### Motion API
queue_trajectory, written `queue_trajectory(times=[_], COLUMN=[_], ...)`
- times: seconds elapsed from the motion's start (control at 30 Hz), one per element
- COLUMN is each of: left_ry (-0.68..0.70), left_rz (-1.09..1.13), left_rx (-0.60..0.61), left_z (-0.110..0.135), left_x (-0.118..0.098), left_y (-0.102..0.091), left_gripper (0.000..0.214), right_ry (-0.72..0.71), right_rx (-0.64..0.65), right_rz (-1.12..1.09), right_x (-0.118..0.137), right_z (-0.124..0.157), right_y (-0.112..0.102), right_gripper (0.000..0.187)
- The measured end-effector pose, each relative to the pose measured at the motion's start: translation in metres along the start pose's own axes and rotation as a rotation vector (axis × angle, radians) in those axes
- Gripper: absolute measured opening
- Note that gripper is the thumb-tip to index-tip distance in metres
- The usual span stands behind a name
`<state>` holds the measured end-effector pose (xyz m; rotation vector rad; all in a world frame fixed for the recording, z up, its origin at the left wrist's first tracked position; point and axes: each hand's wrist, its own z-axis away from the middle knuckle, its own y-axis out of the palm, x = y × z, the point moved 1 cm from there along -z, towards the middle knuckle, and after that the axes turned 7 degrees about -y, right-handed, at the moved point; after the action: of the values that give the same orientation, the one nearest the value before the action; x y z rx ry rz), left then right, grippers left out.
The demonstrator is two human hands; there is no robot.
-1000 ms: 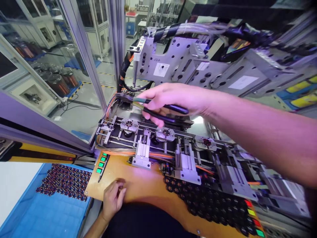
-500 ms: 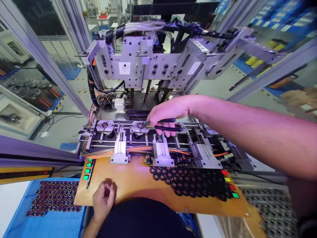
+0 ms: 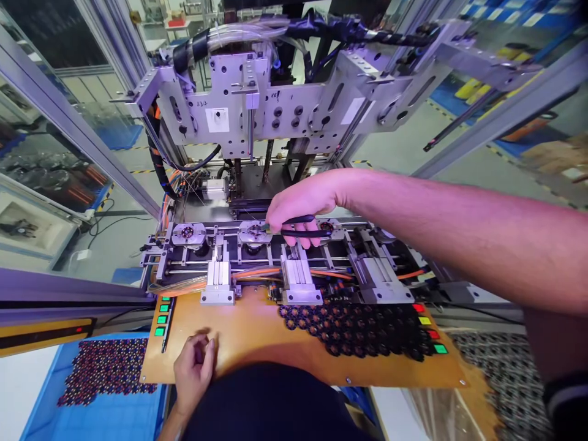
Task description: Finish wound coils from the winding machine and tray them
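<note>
My right hand (image 3: 296, 211) is closed around a pair of pliers (image 3: 305, 233) with black handles. The jaws point left and reach over the second metal fixture (image 3: 245, 234) on the machine's rail; a small part beneath them is too fine to make out. To the left, another fixture holds a dark ring-shaped part (image 3: 187, 232). A similar ring-shaped part (image 3: 326, 227) sits just right of my right hand. My left hand (image 3: 195, 364) rests loosely curled at the front of the tan board (image 3: 248, 331), with nothing visible in it.
Several rows of black round parts (image 3: 358, 327) cover the board's right side. Green buttons (image 3: 161, 320) and a pen (image 3: 168, 324) lie at its left. A blue tray (image 3: 96, 419) holds many small parts. A metal plate with brackets (image 3: 285, 113) hangs over the rail.
The camera view has shifted slightly, and the scene sits a little differently in the frame. My right hand still grips the pliers at the second fixture; my left hand stays on the board.
</note>
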<state>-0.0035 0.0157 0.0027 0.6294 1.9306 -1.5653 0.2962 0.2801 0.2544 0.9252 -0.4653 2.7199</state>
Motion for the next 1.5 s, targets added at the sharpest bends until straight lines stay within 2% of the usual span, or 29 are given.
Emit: queue_trajectory(times=[0.23,0.3,0.4,0.47,0.57,0.7,0.87,1.1,1.33,1.5], left_ry=[0.007,0.006,-0.002,-0.006,0.001,0.007,-0.013,-0.05,-0.019,0.0], left_rz=[0.005,0.005,-0.001,-0.005,-0.003,-0.025,-0.058,-0.091,-0.117,-0.137], left_rx=[0.012,0.01,0.005,0.002,-0.008,-0.03,-0.041,-0.046,-0.026,-0.03], left_z=[-0.001,-0.001,-0.001,0.0,-0.001,-0.004,-0.009,-0.012,-0.014,-0.015], left_x=[-0.001,-0.001,0.0,0.001,0.001,0.005,0.008,-0.001,0.007,0.001], left_y=[-0.001,-0.001,0.0,0.0,0.0,0.0,0.003,0.002,0.001,0.0], left_gripper=[0.017,0.016,0.017,0.019,0.021,0.024,0.03,0.037,0.034,0.032], right_ry=[-0.015,-0.079,-0.261,-0.305,-0.203,-0.005,0.151,0.184,0.156,0.118], right_rx=[-0.008,-0.005,0.007,0.0,-0.027,-0.095,-0.181,-0.19,-0.172,-0.147], right_rz=[-0.017,-0.016,-0.059,-0.074,-0.014,0.064,0.096,0.151,0.177,0.165], right_x=[0.002,0.004,0.008,0.007,-0.002,-0.03,-0.064,-0.081,-0.086,-0.091], right_z=[-0.002,0.001,0.018,0.035,0.061,0.084,0.098,0.097,0.092,0.089], right_y=[0.001,0.003,0.003,-0.002,-0.015,-0.031,-0.032,-0.028,-0.032,-0.036], right_gripper=[0.015,0.012,0.01,0.016,0.022,0.02,0.02,0.021,0.026,0.029])
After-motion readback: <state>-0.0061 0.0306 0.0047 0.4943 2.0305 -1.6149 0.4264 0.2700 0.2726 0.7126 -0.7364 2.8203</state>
